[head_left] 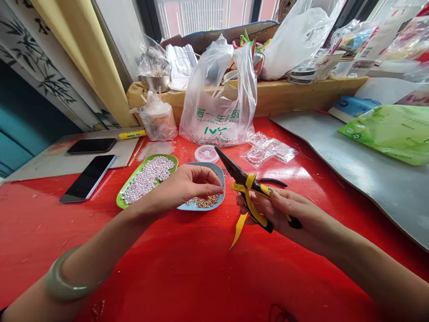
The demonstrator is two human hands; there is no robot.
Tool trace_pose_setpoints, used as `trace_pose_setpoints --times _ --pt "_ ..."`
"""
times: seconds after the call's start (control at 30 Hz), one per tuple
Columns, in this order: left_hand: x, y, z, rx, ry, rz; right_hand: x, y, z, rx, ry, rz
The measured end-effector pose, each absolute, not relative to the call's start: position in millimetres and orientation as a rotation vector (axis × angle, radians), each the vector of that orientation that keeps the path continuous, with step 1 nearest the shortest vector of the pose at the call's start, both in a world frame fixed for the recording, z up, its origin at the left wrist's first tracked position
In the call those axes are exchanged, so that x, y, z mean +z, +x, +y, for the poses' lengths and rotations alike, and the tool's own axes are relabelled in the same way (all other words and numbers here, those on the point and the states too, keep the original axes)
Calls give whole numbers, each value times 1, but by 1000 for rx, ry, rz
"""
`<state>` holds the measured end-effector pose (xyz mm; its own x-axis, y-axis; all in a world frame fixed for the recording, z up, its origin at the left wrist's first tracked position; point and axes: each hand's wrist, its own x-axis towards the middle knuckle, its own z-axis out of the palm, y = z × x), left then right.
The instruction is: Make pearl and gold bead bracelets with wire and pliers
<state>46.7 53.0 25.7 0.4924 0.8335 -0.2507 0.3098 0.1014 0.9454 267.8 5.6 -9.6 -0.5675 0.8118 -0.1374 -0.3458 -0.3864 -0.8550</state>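
**Yellow-handled pliers (250,180) above a red bench (187,277)**

Nearest, toward the bench's left near corner, lies a scrap of chain (98,309).

Further in, over the middle of the bench, the right grip (284,208) holds the pliers, thumb over one handle and fingers under, likely so that a small squeeze can work them. Their nose points to the far edge and a little left, which keeps it close to the left grip (191,184). That one is pinched narrow, thumb to finger; whether something fine sits between the tips, I cannot tell.

The pliers have a dark, tapering nose, seemingly together at the tip, and splayed yellow-and-black handles. A yellow strip (238,231) shows below them.

Just beyond the left grip, a blue tray (220,171) carries gold bits (206,202); beside it, nearer the left edge, a green tray (121,190) is heaped with pale, shiny pearls (147,179). The trays presumably stop small pieces rolling and keep them in reach.

Two phones (87,179) lie toward the left edge, perhaps out of the way. A plastic bag (217,116) stands at the far edge; a grey sheet (351,165) lines the right.
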Motion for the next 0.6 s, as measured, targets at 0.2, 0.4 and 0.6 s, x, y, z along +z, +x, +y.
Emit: trace_pose_setpoints --times 0.2,0.4,0.6 --pt "29 45 55 514 1497 1062 -5 265 4 1922 -834 -1116" --pt "27 40 57 566 1435 1042 3 261 4 1891 -978 -1085" --pt "21 38 60 862 1490 1014 2 259 2 1899 -1055 -1152"
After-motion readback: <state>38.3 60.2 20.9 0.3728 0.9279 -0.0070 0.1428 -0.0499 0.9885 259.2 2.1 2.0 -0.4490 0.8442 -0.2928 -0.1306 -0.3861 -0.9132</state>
